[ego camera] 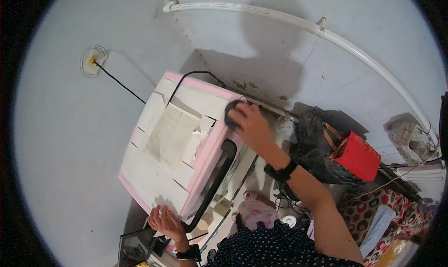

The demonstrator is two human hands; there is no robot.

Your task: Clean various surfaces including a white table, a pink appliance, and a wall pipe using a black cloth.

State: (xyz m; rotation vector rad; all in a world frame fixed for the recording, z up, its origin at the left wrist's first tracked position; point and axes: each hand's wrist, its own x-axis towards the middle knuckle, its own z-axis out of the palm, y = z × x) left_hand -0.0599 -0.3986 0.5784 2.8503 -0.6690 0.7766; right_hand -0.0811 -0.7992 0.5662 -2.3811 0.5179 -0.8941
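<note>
A pink, box-shaped appliance (150, 177) with a black bar handle (213, 184) on its front stands before me. Pieces of white card and a sheet of paper (171, 137) bearing writing cover its top; one edge of the sheet is torn. My right hand (249, 123), slightly blurred, presses a dark pad or wadded cloth (231, 115) against the appliance's right corner. Its exact kind is unclear. My left hand (166, 223) rests with spread fingers on the lower left corner of the top, holding nothing. Each wrist wears a black band.
Behind runs a wall with a white pipe (280, 18). A black cable (120, 81) leads from a wall outlet (93, 61) to the appliance. To the right are black plastic bags (308, 144), a red paper bag (358, 156) and patterned fabric (357, 211). Below stands a glass-fronted cabinet (224, 193).
</note>
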